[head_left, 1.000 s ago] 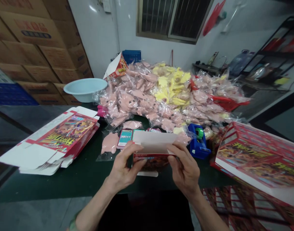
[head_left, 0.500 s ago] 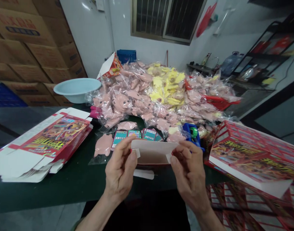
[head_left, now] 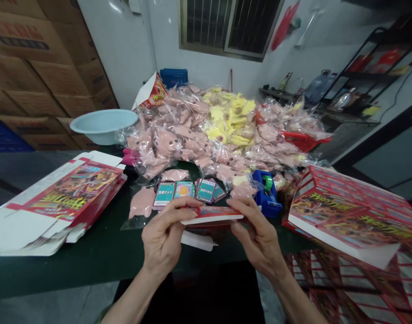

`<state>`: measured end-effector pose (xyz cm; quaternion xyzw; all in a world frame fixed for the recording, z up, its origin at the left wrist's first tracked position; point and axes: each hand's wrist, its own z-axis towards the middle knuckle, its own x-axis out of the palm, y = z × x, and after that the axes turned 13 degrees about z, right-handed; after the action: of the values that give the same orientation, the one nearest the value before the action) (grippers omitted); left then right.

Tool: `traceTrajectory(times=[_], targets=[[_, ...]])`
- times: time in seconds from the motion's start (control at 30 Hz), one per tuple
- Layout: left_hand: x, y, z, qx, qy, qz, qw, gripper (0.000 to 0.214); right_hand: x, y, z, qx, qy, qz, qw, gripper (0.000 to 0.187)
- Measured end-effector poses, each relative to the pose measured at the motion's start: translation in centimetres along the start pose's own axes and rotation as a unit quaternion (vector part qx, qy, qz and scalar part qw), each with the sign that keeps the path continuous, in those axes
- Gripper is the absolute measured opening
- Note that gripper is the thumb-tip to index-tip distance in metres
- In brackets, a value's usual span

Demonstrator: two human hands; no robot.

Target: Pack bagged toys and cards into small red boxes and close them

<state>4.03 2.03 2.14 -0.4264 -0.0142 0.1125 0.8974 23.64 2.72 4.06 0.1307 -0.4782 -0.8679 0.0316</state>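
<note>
Between both hands is a small red cardboard box, its red printed flap with a white edge facing me. My left hand grips its left end, fingers on top and thumb below. At the right end, my right hand has its fingers bent against the flap's corner. A white paper flap or strip shows just below the box. Behind it lie several teal cards, a pink bagged figure and a blue tape dispenser with green tape.
Flat printed cartons are stacked at left; made-up red boxes stand at right. A big heap of bagged pink figures and yellow ones fills the back, beside a pale blue basin. Brown cartons line the left wall.
The box's raised white flap has been folded down towards me, so its red printed side now shows and the inside is covered. Both hands stay at its ends.
</note>
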Motion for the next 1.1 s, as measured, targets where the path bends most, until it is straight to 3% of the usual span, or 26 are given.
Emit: traceTrajectory(times=[0.1, 0.23, 0.33, 0.5, 0.7, 0.83, 0.97, 1.1], targets=[[-0.1, 0.2, 0.0, -0.023, 0.016, -0.034, 0.999, 0.027, -0.3, -0.3, 0.1, -0.034, 0.02, 0.027, 0.999, 0.026], [-0.5, -0.4, 0.3, -0.042, 0.078, -0.086, 0.992, 0.03, -0.1, 0.2, 0.2, -0.026, -0.022, 0.017, 0.999, 0.018], [-1.2, -1.4, 0.9, -0.03, 0.096, -0.009, 0.995, 0.015, 0.2, 0.6, -0.1, -0.016, -0.016, -0.012, 1.0, 0.019], [-1.7, -2.1, 1.8, -0.033, 0.142, 0.102, 0.984, 0.027, 0.6, 1.0, -0.4, -0.024, -0.012, -0.057, 0.998, 0.026], [-0.6, -1.8, 1.7, 0.005, 0.082, 0.062, 0.995, 0.019, 0.9, 1.6, -0.1, -0.037, -0.035, -0.068, 0.996, 0.021], [-0.6, -1.4, 1.4, -0.001, 0.094, 0.042, 0.995, 0.021, 0.9, 1.6, -0.1, -0.039, -0.028, -0.071, 0.996, 0.023], [-1.0, -0.8, 0.9, 0.023, 0.096, 0.054, 0.994, 0.02, 1.2, 0.7, -0.6, -0.081, -0.033, -0.099, 0.991, 0.032], [-0.6, 0.3, 0.3, 0.087, 0.072, 0.059, 0.992, 0.02, 1.9, -0.8, -1.3, -0.132, -0.036, -0.116, 0.984, 0.039]])
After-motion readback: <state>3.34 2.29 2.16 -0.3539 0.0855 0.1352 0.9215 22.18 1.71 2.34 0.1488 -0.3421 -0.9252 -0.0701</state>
